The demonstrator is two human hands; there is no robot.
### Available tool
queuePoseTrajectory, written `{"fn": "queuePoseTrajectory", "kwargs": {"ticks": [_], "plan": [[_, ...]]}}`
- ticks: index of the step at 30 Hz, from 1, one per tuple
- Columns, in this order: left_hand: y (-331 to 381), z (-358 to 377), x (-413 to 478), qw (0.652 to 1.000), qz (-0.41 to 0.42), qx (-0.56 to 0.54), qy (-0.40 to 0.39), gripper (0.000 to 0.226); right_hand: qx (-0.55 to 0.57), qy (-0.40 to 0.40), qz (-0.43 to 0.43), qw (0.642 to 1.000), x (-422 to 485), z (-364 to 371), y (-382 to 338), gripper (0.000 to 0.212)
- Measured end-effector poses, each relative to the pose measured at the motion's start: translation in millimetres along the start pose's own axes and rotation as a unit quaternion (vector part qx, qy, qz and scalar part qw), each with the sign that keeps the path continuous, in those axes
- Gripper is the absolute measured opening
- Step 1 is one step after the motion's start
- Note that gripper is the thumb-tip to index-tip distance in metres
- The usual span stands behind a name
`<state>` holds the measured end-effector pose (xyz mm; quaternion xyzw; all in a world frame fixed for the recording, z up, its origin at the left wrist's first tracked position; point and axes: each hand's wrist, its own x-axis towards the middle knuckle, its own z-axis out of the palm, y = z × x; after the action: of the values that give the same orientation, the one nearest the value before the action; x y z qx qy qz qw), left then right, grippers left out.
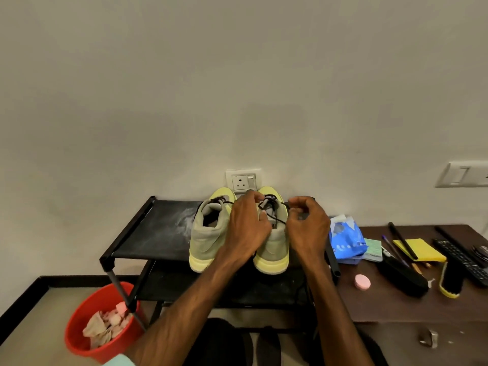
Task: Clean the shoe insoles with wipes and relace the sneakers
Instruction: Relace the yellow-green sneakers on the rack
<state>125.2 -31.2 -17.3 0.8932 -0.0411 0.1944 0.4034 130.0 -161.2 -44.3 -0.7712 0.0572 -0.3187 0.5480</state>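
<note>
Here, left fingers (254, 198) and right fingers (296, 204) pinch the black lace (276, 220).

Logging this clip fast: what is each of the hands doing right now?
Left hand: pinching the lace of the right sneaker.
Right hand: pinching the same lace's other end.

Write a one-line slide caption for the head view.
The left hand and right hand pinch the black lace of one green sneaker on a black rack, its twin beside it.
</note>
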Motion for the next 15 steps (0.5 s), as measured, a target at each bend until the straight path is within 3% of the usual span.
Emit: {"fn": "queuePoseTrajectory", "kwargs": {"ticks": [3, 8, 15], "plan": [[-6.0, 15.1, 20.8, 1.0, -0.022, 0.001, -0.007, 0.052, 0.002, -0.033, -0.008, 0.999, 17.4, 11.0, 2.7, 0.014], [-10.1, 33.7, 35.1, 0.997, -0.08, -0.022, -0.01, 0.041, -0.029, -0.111, 0.007, 0.993, 35.8, 23.5, 11.7, 0.018], [-15.9, 21.6, 19.0, 0.991, -0.106, -0.079, 0.013, 0.04, -0.028, -0.099, 0.003, 0.995, 28.0, 25.2, 36.8, 0.019]]}}
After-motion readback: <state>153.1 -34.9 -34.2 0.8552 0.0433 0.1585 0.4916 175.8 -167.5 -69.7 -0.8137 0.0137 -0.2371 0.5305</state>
